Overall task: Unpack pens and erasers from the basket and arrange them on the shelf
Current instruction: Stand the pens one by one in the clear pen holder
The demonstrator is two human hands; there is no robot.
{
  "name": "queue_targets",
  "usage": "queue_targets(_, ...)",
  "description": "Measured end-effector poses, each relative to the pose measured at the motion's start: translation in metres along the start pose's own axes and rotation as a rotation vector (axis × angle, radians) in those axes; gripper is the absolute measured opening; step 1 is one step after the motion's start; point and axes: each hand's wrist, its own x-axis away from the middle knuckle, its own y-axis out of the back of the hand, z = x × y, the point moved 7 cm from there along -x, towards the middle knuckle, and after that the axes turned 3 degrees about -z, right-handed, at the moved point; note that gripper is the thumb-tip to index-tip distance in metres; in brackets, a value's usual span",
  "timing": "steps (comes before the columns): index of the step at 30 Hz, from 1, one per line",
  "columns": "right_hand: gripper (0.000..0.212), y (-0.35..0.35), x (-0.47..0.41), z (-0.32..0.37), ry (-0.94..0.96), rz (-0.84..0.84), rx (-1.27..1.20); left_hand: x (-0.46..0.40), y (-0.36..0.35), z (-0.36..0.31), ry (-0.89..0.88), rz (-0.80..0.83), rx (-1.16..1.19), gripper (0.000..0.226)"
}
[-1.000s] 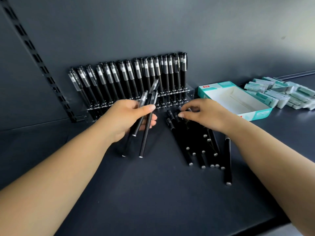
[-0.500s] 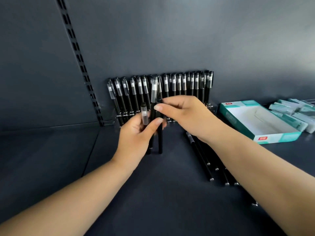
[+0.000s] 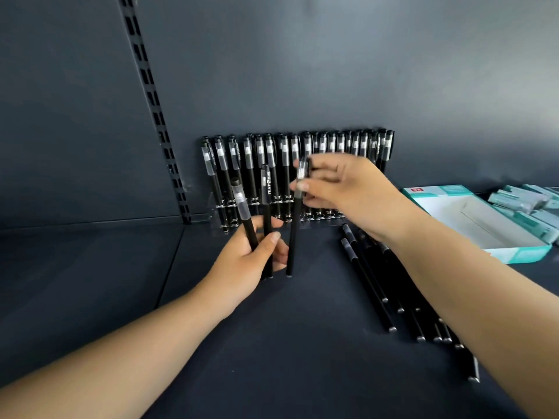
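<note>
while the left hand (image 3: 248,261) gripped two black pens (image 3: 255,225) upright, caps up, with thumb and fingers curled round their barrels, the right hand (image 3: 341,189) pinched a third pen (image 3: 295,225) near its clear cap, so that it hung almost vertical just beside the left hand's pair, its lower end above the shelf (image 3: 272,343). the right hand was blurred, and how its farther fingers lay could not be told. both hands were near each other but not touching, in front of a row of capped pens (image 3: 296,158) that stood upright in a clear holder (image 3: 257,204) against the dark back wall (image 3: 302,71). under and beside the right forearm, a bunch of loose pens (image 3: 381,291) lay flat on the shelf, roughly side by side, ends toward the camera. to the right stood an open teal-and-white box (image 3: 481,219), and past it, at the edge of view, a heap of wrapped erasers (image 3: 526,201) lay on the shelf. a slotted upright rail (image 3: 154,116) ran up the wall on the left.
</note>
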Motion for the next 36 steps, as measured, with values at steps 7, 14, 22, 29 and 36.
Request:
queue_targets(7,0.024,-0.015,-0.060,0.048,0.138,-0.235,-0.160,-0.010,0.062,-0.016,-0.015,-0.164,0.070,0.007)
queue_targets(14,0.019,-0.049,-0.089,0.027,0.125,-0.279,0.039,-0.020,0.086,-0.008,-0.013,-0.231,0.080,0.033)
queue_targets(22,0.006,-0.068,-0.088,0.004,0.090,-0.154,0.232,-0.027,0.095,0.004,0.026,-0.302,0.134,0.013)
queue_targets(29,0.032,-0.075,-0.088,-0.003,0.060,-0.090,0.305,-0.026,0.102,0.001,-0.009,-0.372,0.192,0.018)
queue_targets(36,0.043,-0.080,-0.081,-0.002,0.108,-0.082,0.544,-0.023,0.102,-0.003,-0.053,-0.375,0.184,0.025)
